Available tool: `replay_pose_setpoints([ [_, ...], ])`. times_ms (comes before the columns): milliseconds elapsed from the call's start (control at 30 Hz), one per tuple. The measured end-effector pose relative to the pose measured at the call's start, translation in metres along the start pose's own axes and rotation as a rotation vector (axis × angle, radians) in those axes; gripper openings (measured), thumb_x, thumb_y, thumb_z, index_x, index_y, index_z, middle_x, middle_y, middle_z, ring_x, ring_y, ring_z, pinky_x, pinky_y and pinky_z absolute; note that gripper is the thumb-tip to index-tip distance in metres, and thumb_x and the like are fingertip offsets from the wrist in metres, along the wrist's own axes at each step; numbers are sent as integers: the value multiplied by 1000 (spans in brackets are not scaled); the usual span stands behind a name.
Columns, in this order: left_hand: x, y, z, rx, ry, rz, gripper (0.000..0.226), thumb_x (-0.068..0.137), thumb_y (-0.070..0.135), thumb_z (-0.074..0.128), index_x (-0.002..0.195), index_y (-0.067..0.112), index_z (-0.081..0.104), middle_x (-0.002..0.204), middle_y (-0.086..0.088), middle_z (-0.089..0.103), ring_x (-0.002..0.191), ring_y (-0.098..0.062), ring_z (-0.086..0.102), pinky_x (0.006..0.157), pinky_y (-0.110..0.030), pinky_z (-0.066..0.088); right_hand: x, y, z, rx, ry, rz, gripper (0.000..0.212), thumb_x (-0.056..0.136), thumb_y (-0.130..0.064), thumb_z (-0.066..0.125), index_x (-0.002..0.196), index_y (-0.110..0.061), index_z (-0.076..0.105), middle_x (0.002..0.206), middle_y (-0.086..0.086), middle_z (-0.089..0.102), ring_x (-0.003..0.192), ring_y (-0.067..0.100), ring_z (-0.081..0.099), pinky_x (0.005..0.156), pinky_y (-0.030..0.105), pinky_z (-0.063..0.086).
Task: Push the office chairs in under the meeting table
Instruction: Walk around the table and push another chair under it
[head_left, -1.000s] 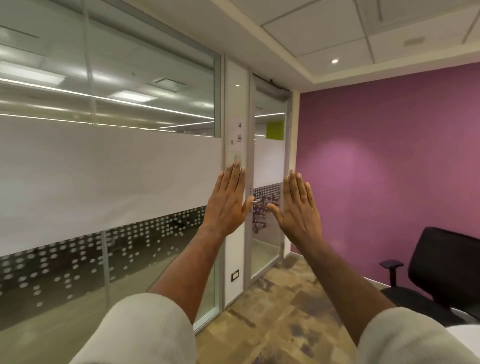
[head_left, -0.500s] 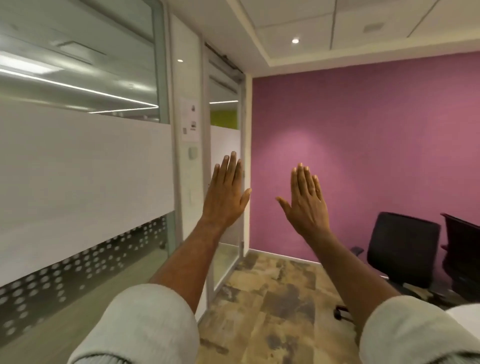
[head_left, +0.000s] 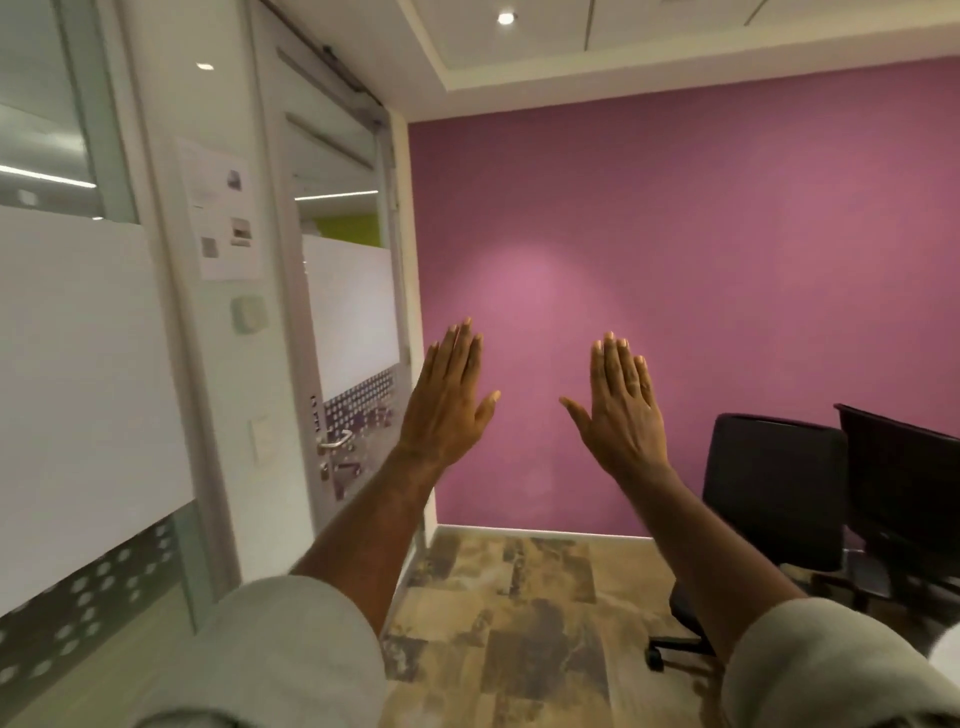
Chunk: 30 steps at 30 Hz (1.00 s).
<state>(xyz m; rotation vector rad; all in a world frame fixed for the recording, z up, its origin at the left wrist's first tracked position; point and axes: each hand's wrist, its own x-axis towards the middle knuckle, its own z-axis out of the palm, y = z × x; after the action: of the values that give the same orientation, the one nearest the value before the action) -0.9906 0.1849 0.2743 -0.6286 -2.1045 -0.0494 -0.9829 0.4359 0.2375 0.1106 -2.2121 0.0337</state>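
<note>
Our fingers are spread flat, holding nothing, left hand and right hand raised. Our view has swung right: two office chairs now show low right, well apart from us; no table visible.

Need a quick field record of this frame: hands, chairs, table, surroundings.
left hand: raised, flat, fingers up, empty
right hand: raised, flat, fingers up, empty
near chair: black, lower right, untouched
far chair: black, at right edge, partly cut off
table: not in view
wall: purple, ahead
door: glass, frosted band, on the left
</note>
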Motion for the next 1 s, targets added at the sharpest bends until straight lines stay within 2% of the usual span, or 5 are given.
replay_pose_setpoints([
  [167,87,-31,108,-72,30,20,77,99,37,53,155,0,18,165,-20,9,153,-33,7,123,-50,11,82,51,85,-46,-2,37,85,102,-61,27,157,-4,-3,166,19,-6,154,31,-7,126,49,6],
  [300,138,-53,189,-119,45,35,77,98,38,53,155,0,18,165,-20,10,152,-33,8,123,-50,10,128,80,151,-84,-24,48,84,103,-62,24,157,-5,-5,166,19,-7,154,31,-8,127,49,5],
  [567,241,-118,398,-215,83,86,78,95,35,58,153,-3,23,163,-23,14,151,-37,14,121,-53,15,216,148,320,-231,-55,90,86,101,-61,30,157,-3,-1,166,19,-4,154,32,-6,126,50,7],
  [833,356,-167,601,-382,34,167,77,99,36,55,154,-4,18,164,-22,10,152,-35,8,122,-51,13,300,210,473,-292,-50,330,84,102,-58,33,158,-4,-1,167,18,3,155,30,-3,127,47,5],
  [1000,421,-150,708,-469,13,299,75,99,36,54,154,-3,21,164,-20,12,152,-35,10,122,-52,15,327,265,545,-359,-80,462,84,103,-58,32,158,-5,-2,168,17,1,155,29,-4,127,47,4],
])
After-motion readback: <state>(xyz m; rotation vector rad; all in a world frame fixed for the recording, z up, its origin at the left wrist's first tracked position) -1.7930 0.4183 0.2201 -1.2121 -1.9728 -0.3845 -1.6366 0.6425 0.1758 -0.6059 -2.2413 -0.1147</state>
